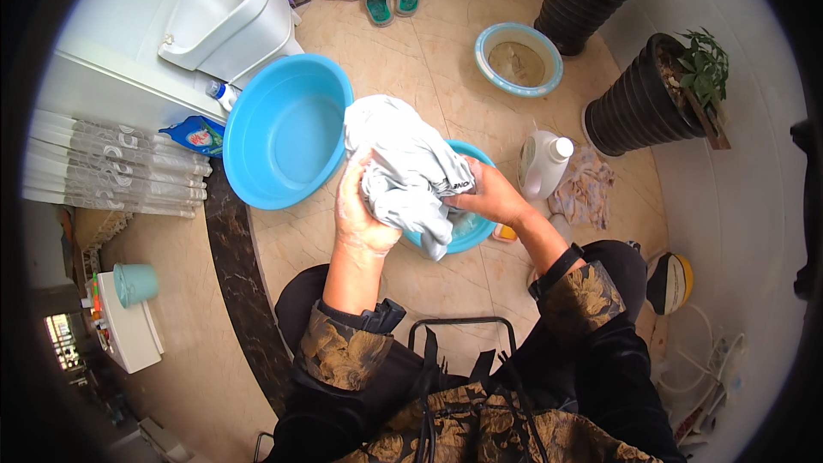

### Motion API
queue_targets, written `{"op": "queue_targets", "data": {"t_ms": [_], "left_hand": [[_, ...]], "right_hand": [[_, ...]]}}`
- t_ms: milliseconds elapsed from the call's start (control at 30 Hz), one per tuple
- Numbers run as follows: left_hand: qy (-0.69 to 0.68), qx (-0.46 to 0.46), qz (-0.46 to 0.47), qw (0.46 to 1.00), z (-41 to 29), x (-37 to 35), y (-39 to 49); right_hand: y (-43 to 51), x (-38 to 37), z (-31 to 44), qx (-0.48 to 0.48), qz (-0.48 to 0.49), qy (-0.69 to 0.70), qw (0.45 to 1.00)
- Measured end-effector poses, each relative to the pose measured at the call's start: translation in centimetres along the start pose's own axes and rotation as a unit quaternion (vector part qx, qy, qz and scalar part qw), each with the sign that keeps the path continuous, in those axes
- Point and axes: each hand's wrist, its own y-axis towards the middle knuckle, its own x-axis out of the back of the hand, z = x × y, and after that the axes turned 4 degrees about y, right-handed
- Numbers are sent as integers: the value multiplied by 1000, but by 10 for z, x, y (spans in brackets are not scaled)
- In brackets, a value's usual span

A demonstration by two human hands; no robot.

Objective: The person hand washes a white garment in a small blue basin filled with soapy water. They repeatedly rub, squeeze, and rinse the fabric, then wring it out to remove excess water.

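A bunched white garment (402, 161) with dark lettering hangs between my two hands. My left hand (363, 212) grips it from the left side, and the skin looks wet and soapy. On the right, my right hand (492, 190) pinches the lettered part of the cloth. Below the garment is a small blue basin (466, 247), partly hidden by it, with sudsy water showing inside. A larger blue tub (289, 135) stands left of the garment, with nothing visible in it.
Right of the small basin stand a white jug (541, 164) and a crumpled patterned cloth (585, 186). A blue-rimmed basin (485, 64) sits farther off, near two black planters (636, 99). A blue detergent bag (199, 135) leans left of the tub. A white washtub (231, 19) stands behind it.
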Motion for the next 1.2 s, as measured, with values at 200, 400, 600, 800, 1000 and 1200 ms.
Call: {"op": "queue_targets", "data": {"t_ms": [200,400,600,800,1000,1200], "left_hand": [[67,-89,-43,993,-10,6,8],[63,-44,-38,996,21,18,24],[200,-116,52,971,61,37,22],[40,29,-72,996,73,39,29],[32,59,-1,998,62,43,29],[58,26,-116,991,71,26,26]], "right_hand": [[-3,4,22,-39,-92,380,919],[-16,-32,76,209,-211,-64,953],[-15,-65,89,436,-217,-254,836],[-1,-59,78,122,-327,-115,930],[-8,-67,78,290,-251,-187,904],[-2,-61,79,79,-315,-68,943]]}}
